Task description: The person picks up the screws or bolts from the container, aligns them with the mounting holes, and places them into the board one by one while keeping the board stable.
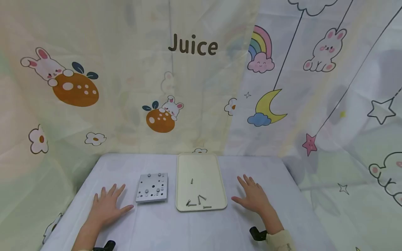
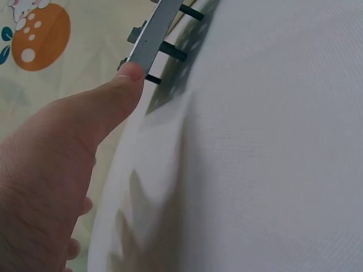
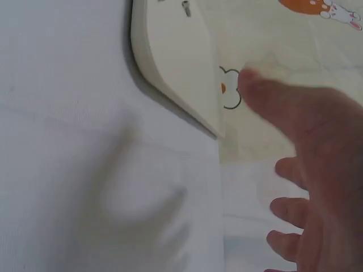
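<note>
With fingers spread, my left hand (image 1: 106, 208) hovers over the table's left side, holding nothing. Just right of its thumb, a silver metal plate (image 1: 145, 191) with holes and several bolt heads sits on the cloth. From the plate's edge (image 2: 152, 42) in the left wrist view, dark threaded bolt ends (image 2: 173, 51) stick out underneath. A cream tray (image 1: 201, 165) stands in the middle, with several loose screws (image 1: 199, 200) lying mostly near its front. My right hand (image 1: 253, 197) is spread beside the tray's right edge, empty, its shadow falling on the cloth.
A white cloth (image 1: 150, 230) covers the table. Printed fabric (image 1: 201, 76) hangs behind the table and along its sides. Each wrist carries a black camera mount, the right one (image 1: 258, 234) lying close to the sleeve.
</note>
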